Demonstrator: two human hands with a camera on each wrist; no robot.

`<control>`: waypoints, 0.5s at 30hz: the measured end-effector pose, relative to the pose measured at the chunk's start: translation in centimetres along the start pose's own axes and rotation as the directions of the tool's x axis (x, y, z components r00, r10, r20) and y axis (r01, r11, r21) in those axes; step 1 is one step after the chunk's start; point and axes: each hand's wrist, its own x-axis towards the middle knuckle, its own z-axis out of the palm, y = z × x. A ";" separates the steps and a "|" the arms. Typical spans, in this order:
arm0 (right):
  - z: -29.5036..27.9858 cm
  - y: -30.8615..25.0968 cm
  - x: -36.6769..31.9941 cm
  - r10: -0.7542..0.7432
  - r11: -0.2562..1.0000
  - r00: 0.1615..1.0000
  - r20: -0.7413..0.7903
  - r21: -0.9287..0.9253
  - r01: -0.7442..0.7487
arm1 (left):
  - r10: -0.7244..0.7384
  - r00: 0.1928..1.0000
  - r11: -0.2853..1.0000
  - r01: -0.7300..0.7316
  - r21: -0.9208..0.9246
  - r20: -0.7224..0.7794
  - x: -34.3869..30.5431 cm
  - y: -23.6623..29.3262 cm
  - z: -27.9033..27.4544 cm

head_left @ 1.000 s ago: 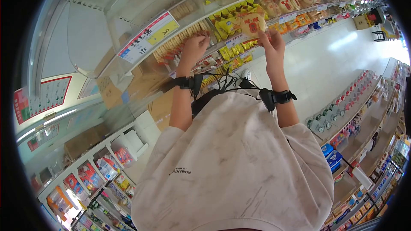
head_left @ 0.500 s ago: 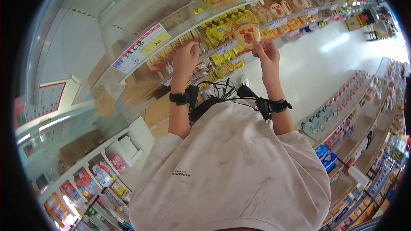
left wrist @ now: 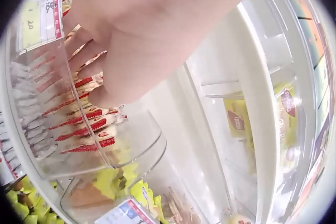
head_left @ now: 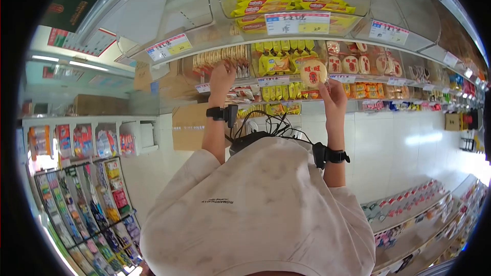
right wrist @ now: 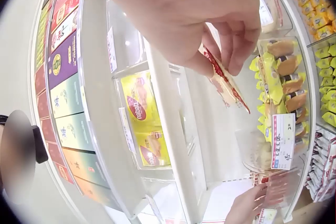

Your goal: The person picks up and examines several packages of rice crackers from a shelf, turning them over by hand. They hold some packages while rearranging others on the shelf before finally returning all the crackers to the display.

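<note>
L hand (head_left: pixel 223 74) is raised into a clear bin (left wrist: pixel 68 153) on the shelf (left wrist: pixel 252 108). Its fingers (left wrist: pixel 86 56) are bent down among the red-white pkts (left wrist: pixel 79 124) stacked on edge there, w/ the thumb under them. Whether one pkt is actually pinched can't be told, as the grip is buried in the row.

R hand (head_left: pixel 333 92) is held up further along the same shelf. A round pkt (head_left: pixel 313 74) w/ a red label is pinched by its lower edge between thumb and fingertips (right wrist: pixel 239 37). The pkt is in the air, in front of the yellow packs (head_left: pixel 276 64) and below the price tag (head_left: pixel 296 23), touching neither.

Judged from this, the step is handling pkts at the bin, and it is best done as follows:
- The round pkt should be gripped lightly at the rim only. The contents look brittle, so pressure on the face is to be avoided.
- The pkt should be turned edge-on to match the row before it is brought near the bin.
- A gap should be opened w/ the L fingers by pushing the row sideways, not down, so wrappers aren't crushed.
- The bin's front wall should be cleared from above, as the plastic lip is easily caught.
</note>
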 end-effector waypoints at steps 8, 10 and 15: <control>-3.0 1.5 1.6 0.078 0.997 0.982 0.172 0.010 -0.081 | -0.033 0.992 0.903 0.081 -0.422 0.119 -5.4 9.9 -3.7; -1.7 0.9 1.6 0.068 0.997 0.962 0.263 0.028 -0.078 | -0.048 0.942 0.838 0.220 -0.500 0.333 -6.9 13.3 -4.3; 1.2 -0.3 -0.1 0.179 0.984 0.868 0.464 -0.108 -0.145 | 0.120 0.881 0.705 0.249 -0.664 0.457 -8.5 15.9 -1.2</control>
